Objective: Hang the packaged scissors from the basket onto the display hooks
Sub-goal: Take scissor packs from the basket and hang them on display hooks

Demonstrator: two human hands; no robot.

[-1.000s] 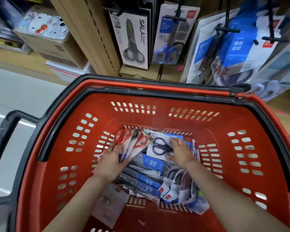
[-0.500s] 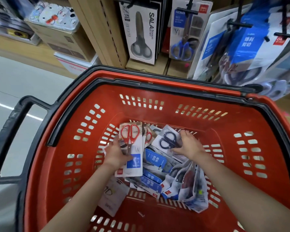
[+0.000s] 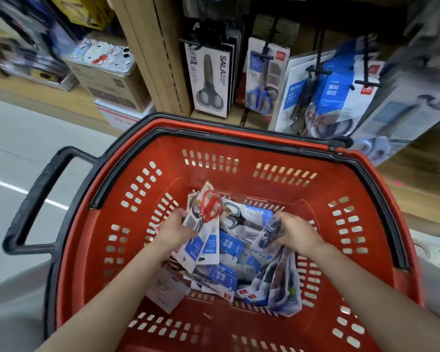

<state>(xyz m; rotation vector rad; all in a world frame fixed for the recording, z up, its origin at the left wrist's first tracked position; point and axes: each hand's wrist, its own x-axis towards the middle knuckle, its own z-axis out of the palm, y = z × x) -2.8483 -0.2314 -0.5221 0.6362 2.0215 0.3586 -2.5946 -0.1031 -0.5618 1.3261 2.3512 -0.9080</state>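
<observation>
A red basket [image 3: 277, 158] with black trim holds a heap of packaged scissors [image 3: 229, 265]. My left hand [image 3: 174, 229] grips a bundle of packs topped by red-handled scissors [image 3: 208, 207], lifted and tilted above the heap. My right hand [image 3: 294, 231] holds a pack of dark-handled scissors [image 3: 268, 232] at the heap's right side. Black display hooks [image 3: 318, 69] stick out from the shelf behind the basket, with hung scissor packs such as the grey SALA pack [image 3: 210, 82] and a blue-handled pair [image 3: 261, 80].
A black basket handle [image 3: 33, 199] juts out to the left over the grey floor. Cardboard boxes [image 3: 109, 85] sit on the low wooden shelf at left. A wooden upright [image 3: 158, 54] divides the shelving. More blue and white packs [image 3: 335, 97] hang at right.
My left hand has raised its bundle of red-handled scissor packs higher off the heap. My right hand has drawn a dark-handled pack to the right. The view has tilted upward.
</observation>
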